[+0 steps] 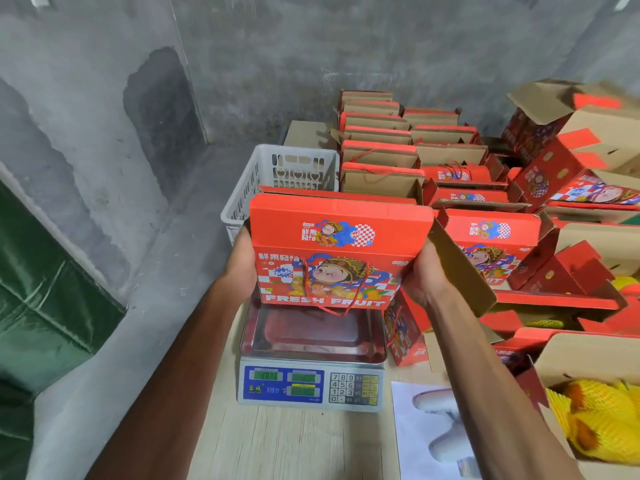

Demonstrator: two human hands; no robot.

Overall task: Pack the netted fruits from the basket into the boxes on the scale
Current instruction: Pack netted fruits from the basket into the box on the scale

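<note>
Both of your hands clamp one red box (341, 252) between them: your left hand (242, 261) curls round its left edge and your right hand (420, 271) curls round its right edge, so each grip is closed on the cardboard. You hold the box upright above the scale (311, 372), clear of the steel pan, with its printed face toward you and its red cord handle hanging down the front. The top flap is folded shut.

The scale sits on the near part of the table (277, 441), its green readouts lit and its keypad to the right. Just behind the box stands a white plastic basket (277, 174); you cannot see into it from here. To the far right, rows of open red boxes (381, 154) stand in lines, and more lie tilted along the right edge. At the near right, fruits in yellow netting (602, 420) fill an open carton. A sheet of paper (426, 431) lies on the table beside the scale, partly under your right forearm.
</note>
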